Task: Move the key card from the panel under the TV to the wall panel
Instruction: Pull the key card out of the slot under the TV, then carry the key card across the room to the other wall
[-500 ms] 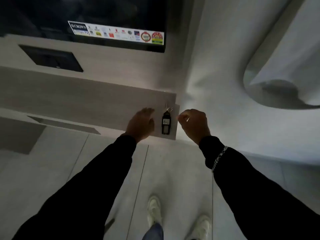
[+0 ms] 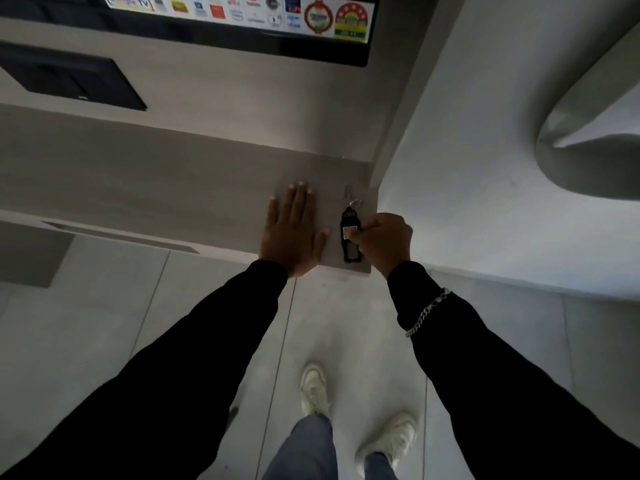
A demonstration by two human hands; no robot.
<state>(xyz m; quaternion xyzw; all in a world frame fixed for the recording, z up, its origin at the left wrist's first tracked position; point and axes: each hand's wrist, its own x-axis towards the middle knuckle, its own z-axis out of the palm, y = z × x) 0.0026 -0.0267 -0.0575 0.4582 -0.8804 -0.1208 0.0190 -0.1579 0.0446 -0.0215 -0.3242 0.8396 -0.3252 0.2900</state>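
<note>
A black key card tag (image 2: 350, 249) with a metal ring and key at its top lies near the right end of the pale wooden panel (image 2: 173, 174) under the TV (image 2: 242, 26). My right hand (image 2: 384, 242) pinches the tag's right side between thumb and fingers. Flat on the panel just left of the tag rests my left hand (image 2: 294, 230), fingers spread and palm down. No wall panel for the card can be made out.
A black socket plate (image 2: 69, 77) is set in the wall below the TV at left. A white wall (image 2: 485, 202) runs along the right, with a curved grey shape (image 2: 588, 150) on it. Below are pale floor tiles and my white shoes (image 2: 346, 410).
The view has moved closer to the panel. My left hand has flattened onto the panel, and my right hand has moved left onto the tag and pinched it.
</note>
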